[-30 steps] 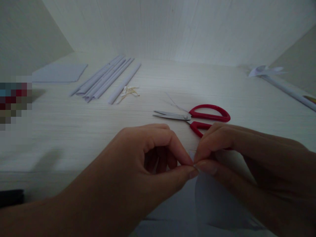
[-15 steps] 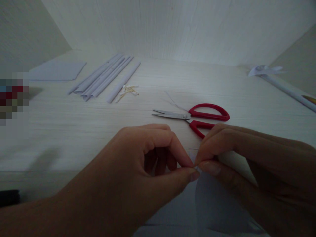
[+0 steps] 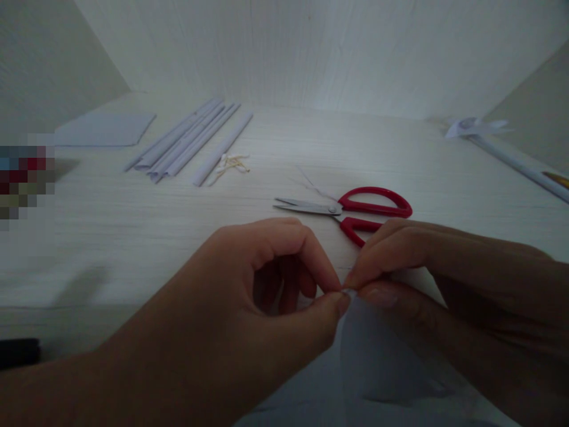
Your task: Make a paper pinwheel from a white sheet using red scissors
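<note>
My left hand (image 3: 267, 284) and my right hand (image 3: 427, 279) meet at the lower middle, thumb and forefinger of each pinched together. Between the fingertips a small bit of a white paper sheet (image 3: 377, 350) shows, gathered at its top. The rest of the sheet hangs or lies below, partly hidden by both hands. Just beyond my hands lies a pair of scissors (image 3: 376, 210) with red handles, blades slightly apart and pointing left. My right fingers cover part of the lower handle in view. Thin strands (image 3: 311, 184) of thread or paper lie beside the blades.
Several white paper tubes (image 3: 182, 139) lie at the back left, with cotton swabs (image 3: 231, 165) beside them. Further left is a flat stack of white paper (image 3: 106, 129). At the right edge rests a long white stick with a paper piece (image 3: 471, 127). A dark object (image 3: 20, 353) sits lower left.
Both pinched hands have shifted slightly left and up with the paper between them. The scissors and tubes stay where they were.
</note>
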`<state>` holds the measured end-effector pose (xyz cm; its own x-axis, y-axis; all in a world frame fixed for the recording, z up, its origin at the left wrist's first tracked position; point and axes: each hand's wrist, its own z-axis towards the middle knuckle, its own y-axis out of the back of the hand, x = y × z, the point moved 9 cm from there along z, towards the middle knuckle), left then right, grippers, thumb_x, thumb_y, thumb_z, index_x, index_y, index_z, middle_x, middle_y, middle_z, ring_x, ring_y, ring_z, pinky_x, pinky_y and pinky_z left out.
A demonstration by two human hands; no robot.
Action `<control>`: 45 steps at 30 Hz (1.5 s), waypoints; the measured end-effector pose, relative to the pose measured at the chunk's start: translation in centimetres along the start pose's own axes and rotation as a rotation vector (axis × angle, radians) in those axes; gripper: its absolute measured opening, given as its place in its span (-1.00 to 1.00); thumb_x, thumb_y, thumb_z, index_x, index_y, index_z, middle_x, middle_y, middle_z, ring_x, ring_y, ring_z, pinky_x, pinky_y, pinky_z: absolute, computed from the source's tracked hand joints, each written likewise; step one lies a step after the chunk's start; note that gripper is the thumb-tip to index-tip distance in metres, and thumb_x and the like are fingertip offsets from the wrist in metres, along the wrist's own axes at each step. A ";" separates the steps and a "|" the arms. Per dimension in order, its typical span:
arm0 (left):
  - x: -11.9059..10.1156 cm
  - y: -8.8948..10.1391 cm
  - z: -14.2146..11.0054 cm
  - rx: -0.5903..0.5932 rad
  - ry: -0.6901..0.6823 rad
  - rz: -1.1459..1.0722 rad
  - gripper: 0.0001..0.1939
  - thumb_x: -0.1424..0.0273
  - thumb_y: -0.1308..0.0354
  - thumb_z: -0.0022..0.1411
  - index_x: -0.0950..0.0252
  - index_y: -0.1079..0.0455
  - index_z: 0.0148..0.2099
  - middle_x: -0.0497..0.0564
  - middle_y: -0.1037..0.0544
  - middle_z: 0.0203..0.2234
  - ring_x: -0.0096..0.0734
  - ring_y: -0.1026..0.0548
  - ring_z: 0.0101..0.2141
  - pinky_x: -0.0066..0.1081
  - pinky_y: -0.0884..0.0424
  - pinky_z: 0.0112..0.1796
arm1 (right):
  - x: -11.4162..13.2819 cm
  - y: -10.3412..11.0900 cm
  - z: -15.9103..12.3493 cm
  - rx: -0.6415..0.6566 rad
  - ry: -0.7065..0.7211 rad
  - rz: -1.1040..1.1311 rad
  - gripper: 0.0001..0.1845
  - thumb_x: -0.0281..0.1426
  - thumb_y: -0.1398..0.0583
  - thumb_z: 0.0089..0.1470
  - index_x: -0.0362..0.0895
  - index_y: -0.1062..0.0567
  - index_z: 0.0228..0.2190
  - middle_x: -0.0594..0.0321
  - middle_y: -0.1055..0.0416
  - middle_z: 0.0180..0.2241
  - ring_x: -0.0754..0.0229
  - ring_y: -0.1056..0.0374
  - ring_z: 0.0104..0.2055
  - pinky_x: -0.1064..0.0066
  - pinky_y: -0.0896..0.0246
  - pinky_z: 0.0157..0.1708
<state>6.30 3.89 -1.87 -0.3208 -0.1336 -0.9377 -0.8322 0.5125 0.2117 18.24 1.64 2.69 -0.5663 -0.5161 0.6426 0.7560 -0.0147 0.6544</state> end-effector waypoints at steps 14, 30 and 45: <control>-0.2 -0.4 0.2 0.038 -0.078 -0.083 -0.94 0.35 -0.23 0.08 0.20 -0.48 -0.41 -0.12 -0.49 -0.55 -0.50 -0.45 -0.47 -0.59 -0.37 -0.48 | -0.1 0.1 -0.2 -0.030 -0.052 0.040 -0.85 -0.31 -0.21 0.17 -0.02 -0.47 -0.45 0.40 -0.45 -0.55 0.35 -0.32 -0.59 0.60 -0.26 -0.66; 0.0 -0.9 1.5 0.041 -0.171 -0.162 -0.93 0.38 -0.18 -0.04 0.21 -0.38 -0.53 -0.14 -0.44 -0.67 -0.51 -0.40 -0.61 -0.62 -0.29 -0.66 | -0.8 -0.3 -0.6 -0.014 -0.077 0.017 -0.83 -0.23 -0.20 0.18 0.02 -0.47 -0.43 0.39 -0.49 -0.49 0.29 -0.41 -0.54 0.59 -0.24 -0.74; -0.3 -0.3 0.6 0.011 -0.144 -0.081 -0.91 0.38 -0.16 0.09 0.21 -0.44 -0.46 -0.13 -0.47 -0.58 -0.52 -0.44 -0.51 -0.63 -0.36 -0.52 | -0.8 0.1 -0.4 -0.014 -0.069 0.041 -0.89 -0.31 -0.18 0.18 -0.01 -0.48 -0.38 0.37 -0.46 -0.49 0.31 -0.36 -0.52 0.58 -0.37 -0.54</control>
<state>6.88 4.27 -1.82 -0.1845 -0.0525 -0.9814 -0.8473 0.5144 0.1318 18.86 1.71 2.10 -0.5556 -0.4564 0.6950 0.7833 -0.0069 0.6216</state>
